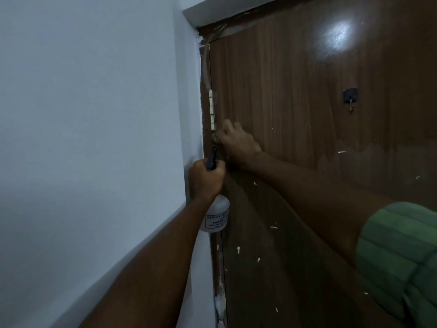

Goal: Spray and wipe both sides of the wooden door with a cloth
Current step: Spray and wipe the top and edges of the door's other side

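Hinge-side wiping

Left hand [205, 179] grips the spray bottle [216, 215] upright by the door [295, 102] edge. Right hand [236, 140] presses a barely visible cloth [215, 137] below the hinge [212, 110]. Next, probably: wipe along that edge.

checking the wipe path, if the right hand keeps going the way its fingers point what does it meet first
The right hand points up and left along the wooden door, pressing a barely visible cloth at the door's edge. The first thing in line is probably the hinge just above the fingertips, though depth is hard to judge.
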Available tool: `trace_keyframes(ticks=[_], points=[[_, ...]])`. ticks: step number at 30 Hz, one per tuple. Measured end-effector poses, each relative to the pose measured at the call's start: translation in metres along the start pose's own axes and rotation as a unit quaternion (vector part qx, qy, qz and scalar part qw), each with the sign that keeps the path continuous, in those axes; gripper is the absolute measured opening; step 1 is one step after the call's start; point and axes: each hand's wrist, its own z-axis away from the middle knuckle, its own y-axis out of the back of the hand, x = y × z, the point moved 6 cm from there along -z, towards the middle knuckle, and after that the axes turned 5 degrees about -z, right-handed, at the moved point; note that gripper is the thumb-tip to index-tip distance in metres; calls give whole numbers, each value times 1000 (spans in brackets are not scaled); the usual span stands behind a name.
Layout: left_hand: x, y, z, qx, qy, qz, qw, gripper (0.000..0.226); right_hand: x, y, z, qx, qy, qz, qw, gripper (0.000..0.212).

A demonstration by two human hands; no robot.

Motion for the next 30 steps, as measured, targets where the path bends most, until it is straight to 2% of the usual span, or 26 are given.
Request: trace_keyframes(ticks=[3,4,7,9,11,13,15,17,19,22,24,26,28,29,30], points=[[7,5,2,16,-6,2,1000,29,-25,-28,27,-134,86,-24,987,44],[8,6,1,16,-7,6,1000,27,-25,-25,30,-147,96,-20,984,45],[9,5,2,6,1,14,1000,27,-2,4,19,-65,39,4,997,40],[8,4,2,4,8,21,1000,29,22,20,15,18,-53,-5,998,47],[7,3,1,3,8,28,1000,30,22,15,26,53,-80,-16,995,50],[7,2,2,0,1,28,1000,27,2,-13,50,27,-23,-5,999,51],[8,2,2,-10,-17,20,1000,26,-19,-38,76,-32,80,18,996,50],[9,0,1,-21,-27,16,999,29,-16,-37,84,-81,113,44,989,50],[11,-3,2,-29,-30,11,999,30,3,-10,68,-38,71,46,996,53],[9,-5,1,-32,-17,16,999,29,33,24,51,60,-83,29,994,50],[6,-5,0,-33,-11,14,999,29,29,15,60,82,-111,8,990,50],[6,-6,1,-33,-8,9,999,28,1,-12,79,43,-34,-10,998,50],[2,-7,9,-29,4,4,1000,27,-27,-41,100,-83,92,5,992,47],[-2,-8,15,-29,15,4,999,26,-29,-46,105,-124,115,7,986,48],[-8,-9,23,-32,25,6,999,25,-25,-41,102,-123,107,-1,987,49]])
